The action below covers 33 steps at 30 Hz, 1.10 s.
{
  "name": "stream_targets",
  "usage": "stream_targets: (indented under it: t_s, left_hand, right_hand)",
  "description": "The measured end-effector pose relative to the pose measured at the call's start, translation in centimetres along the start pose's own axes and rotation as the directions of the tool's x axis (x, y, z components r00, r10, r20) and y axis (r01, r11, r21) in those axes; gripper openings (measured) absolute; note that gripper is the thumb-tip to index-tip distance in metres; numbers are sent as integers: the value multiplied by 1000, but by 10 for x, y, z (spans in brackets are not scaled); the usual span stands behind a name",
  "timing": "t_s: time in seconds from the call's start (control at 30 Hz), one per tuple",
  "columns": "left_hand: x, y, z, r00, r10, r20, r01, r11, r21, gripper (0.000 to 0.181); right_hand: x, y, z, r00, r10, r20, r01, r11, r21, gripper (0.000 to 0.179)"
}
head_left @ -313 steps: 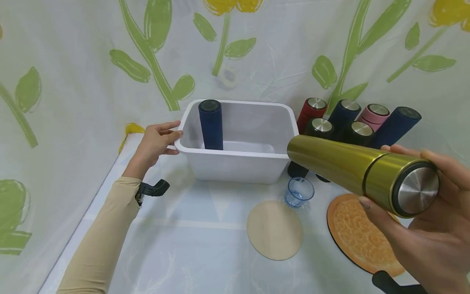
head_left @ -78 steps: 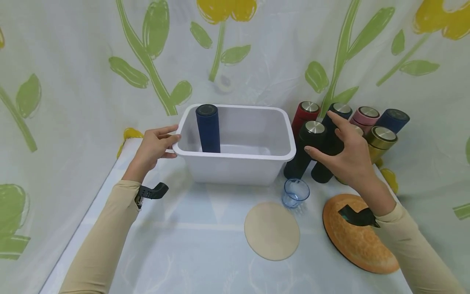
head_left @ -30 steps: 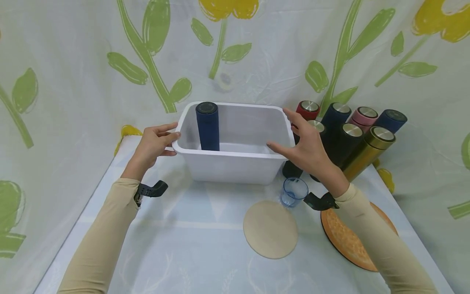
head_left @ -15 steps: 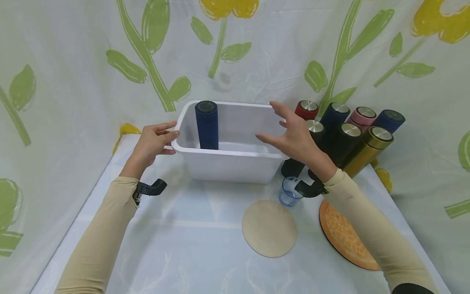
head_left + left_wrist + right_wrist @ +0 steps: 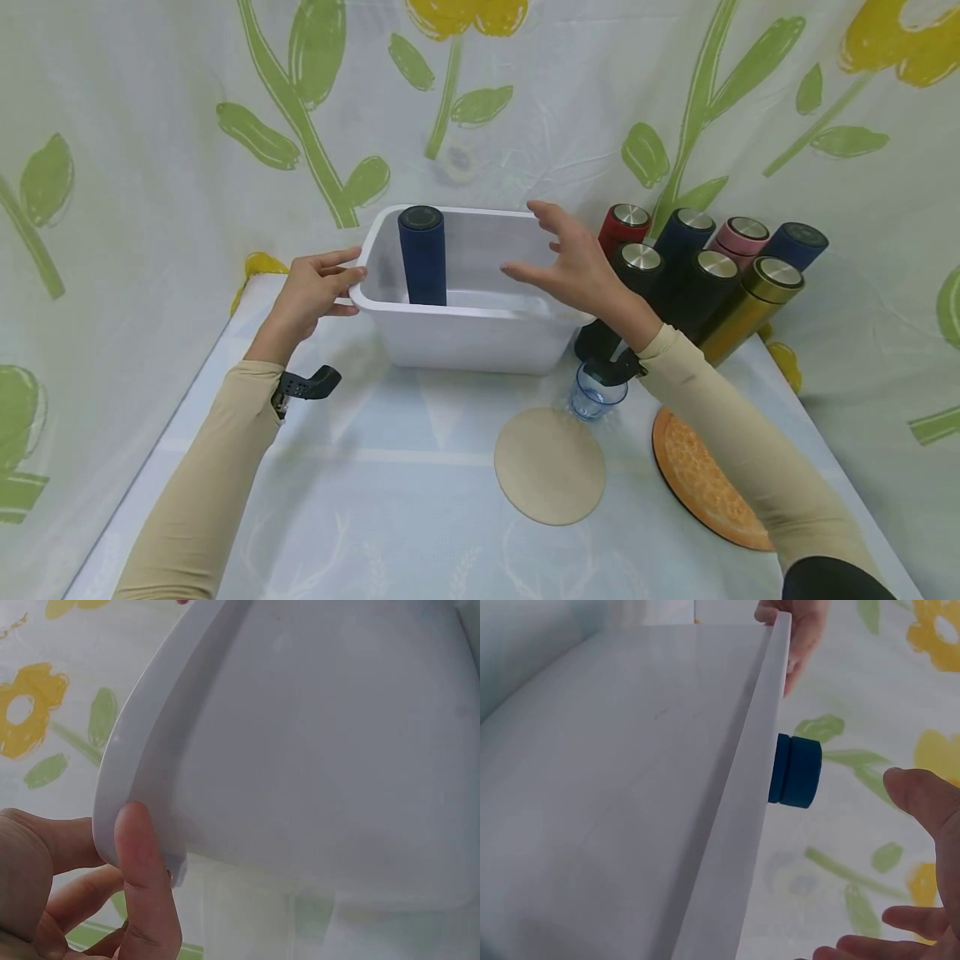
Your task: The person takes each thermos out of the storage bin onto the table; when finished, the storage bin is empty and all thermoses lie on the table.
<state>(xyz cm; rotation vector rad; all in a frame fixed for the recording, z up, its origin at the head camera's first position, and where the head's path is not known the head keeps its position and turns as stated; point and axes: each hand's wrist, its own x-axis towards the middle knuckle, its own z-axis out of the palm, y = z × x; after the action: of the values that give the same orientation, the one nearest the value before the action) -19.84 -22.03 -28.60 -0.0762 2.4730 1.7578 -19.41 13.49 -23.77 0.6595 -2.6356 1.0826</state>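
Note:
A white plastic bin (image 5: 472,342) stands at the back of the table. At its left end my left hand (image 5: 315,292) pinches the rim, and the left wrist view shows the thumb (image 5: 142,877) on one side with fingers on the other. Inside, near that end, a dark blue vacuum flask (image 5: 424,258) stands upright; its cap (image 5: 799,771) rises past the rim in the right wrist view. Over the bin's right part hovers my right hand (image 5: 581,271), thumb and fingers spread apart, holding nothing. It hides part of the rim.
Right of the bin cluster several flasks: red (image 5: 625,225), pink (image 5: 741,237), gold (image 5: 757,304), black and dark blue. A blue-tinted glass (image 5: 592,404) stands before the bin, near a round beige mat (image 5: 550,467). A pizza-patterned round board (image 5: 701,479) lies partly under the right forearm.
The gold flask, held in my right hand at first, now stands among the other flasks. My right hand has moved left from the flasks to over the bin. The left hand stays put.

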Motion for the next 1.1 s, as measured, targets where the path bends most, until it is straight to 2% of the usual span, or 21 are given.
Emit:
stream_targets:
  t_s: [0.4,1.1]
  left_hand:
    - [0,-1,0,1000,-2,-1,2,1000,-7,54]
    - [1,0,0,1000,-2,1,2,1000,-2,54]
  right_hand:
    - [15,-5,14,999,4,38,-4,1000,2,87]
    - [44,-26,30,987,65,149,-49,993,-109,92]
